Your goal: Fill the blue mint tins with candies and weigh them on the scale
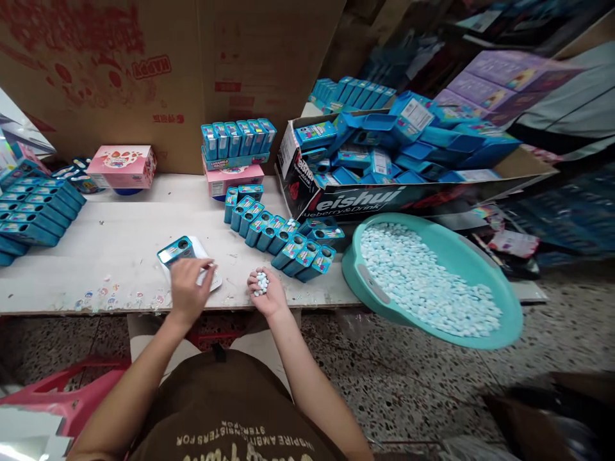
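Note:
My right hand [269, 294] is palm up at the table's front edge, its fingers curled round a small heap of white and pale blue candies [261, 283]. To its left, my left hand [189, 288] is bent over a white flat pad or device [215, 279], thumb and fingertips drawn together; whatever they pinch is too small to make out. A blue candy tin [175, 250] stands on that pad, just beyond my left hand and partly hidden by it. Beyond my right hand stand rows of similar blue tins [266, 234], several with round openings on top.
A turquoise basin [510, 317] of candies overhangs the table's right edge. Behind it, an open carton [355, 203] holds jumbled blue tins. Pink boxes [122, 168] stand at the back, more tins [36, 211] at left. A pink stool [72, 400] is below.

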Demonstrator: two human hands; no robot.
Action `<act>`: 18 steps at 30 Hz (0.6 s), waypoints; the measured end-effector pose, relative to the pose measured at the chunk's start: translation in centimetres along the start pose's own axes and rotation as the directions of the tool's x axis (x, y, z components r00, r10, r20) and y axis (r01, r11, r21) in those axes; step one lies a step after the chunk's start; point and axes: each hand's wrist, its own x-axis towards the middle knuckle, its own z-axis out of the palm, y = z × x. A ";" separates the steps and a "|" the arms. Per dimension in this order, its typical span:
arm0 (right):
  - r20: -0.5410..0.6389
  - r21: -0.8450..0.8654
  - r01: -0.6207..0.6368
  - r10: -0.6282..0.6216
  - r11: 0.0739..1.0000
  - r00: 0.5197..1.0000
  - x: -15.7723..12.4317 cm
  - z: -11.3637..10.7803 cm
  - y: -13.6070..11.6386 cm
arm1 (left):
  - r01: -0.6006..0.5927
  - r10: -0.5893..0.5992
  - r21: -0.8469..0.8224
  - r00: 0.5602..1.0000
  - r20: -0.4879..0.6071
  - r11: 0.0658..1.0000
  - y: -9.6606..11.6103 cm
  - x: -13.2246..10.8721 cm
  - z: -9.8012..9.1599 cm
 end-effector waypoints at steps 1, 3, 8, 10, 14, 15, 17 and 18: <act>-0.009 -0.001 -0.005 0.005 1.000 1.000 0.0 0.2 0.2 | 0.010 -0.007 0.082 0.999 -0.035 0.997 -1.0 0.9 -1.0; -0.024 0.002 -0.019 0.019 1.000 1.000 0.0 0.6 0.6 | 0.040 -0.028 0.241 0.998 -0.056 0.970 -2.8 2.5 -2.5; -0.028 0.009 -0.041 0.041 0.999 0.999 0.1 1.5 1.3 | 0.036 -0.083 0.433 0.992 0.091 0.901 -5.1 4.4 -4.1; -0.027 0.004 -0.045 0.046 0.999 0.999 0.0 1.7 1.5 | 0.043 -0.072 0.417 0.996 0.054 0.908 -5.0 4.3 -4.3; -0.022 0.016 -0.062 0.062 0.998 0.998 0.1 2.2 1.8 | 0.006 -0.007 0.254 1.000 0.003 0.967 -3.0 2.9 -3.6; -0.022 0.026 -0.065 0.066 0.998 0.998 0.2 2.3 2.0 | -0.033 0.022 0.185 0.998 0.060 0.982 -2.2 2.4 -3.2; -0.029 0.047 -0.061 0.062 0.997 0.998 0.3 2.6 2.3 | -0.092 0.082 0.044 0.977 0.199 0.995 -0.7 1.3 -2.0; -0.036 0.054 -0.056 0.058 0.997 0.998 0.4 2.7 2.5 | -0.100 0.100 -0.011 0.963 0.250 0.995 -0.1 0.9 -1.4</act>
